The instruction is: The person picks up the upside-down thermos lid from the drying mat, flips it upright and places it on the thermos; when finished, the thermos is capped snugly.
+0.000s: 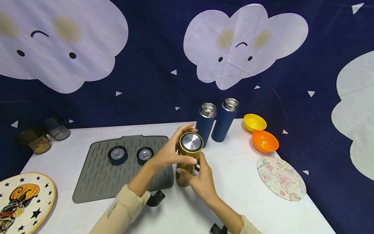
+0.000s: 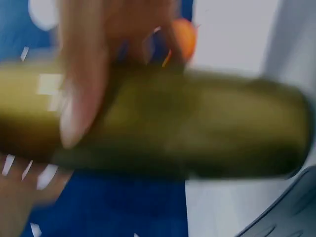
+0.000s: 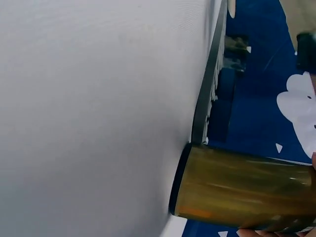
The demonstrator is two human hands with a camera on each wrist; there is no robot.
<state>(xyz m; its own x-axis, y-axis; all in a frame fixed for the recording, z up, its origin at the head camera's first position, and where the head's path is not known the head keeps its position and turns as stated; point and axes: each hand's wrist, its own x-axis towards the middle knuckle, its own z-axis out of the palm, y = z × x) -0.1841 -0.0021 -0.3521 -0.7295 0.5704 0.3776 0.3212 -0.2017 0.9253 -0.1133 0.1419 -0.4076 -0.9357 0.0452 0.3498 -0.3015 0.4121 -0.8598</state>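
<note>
The gold flask [image 1: 188, 159] has a glossy, metallic-looking body; its cap top [image 1: 191, 141] is brushed silver metal. The two blue flasks [image 1: 205, 123] [image 1: 225, 119] have matt coated bodies with bare shiny steel mouths. The grey mat [image 1: 99, 175] looks like matt rubber with ribbed texture; the two lids [image 1: 118, 154] [image 1: 144, 155] on it are dark plastic with metal centres. The yellow bowl [image 1: 255, 122] and orange bowl [image 1: 265, 141] are glossy plastic. The table [image 1: 242, 195] is smooth and matt white. The backdrop [image 1: 152, 81] is creased cloth.
</note>
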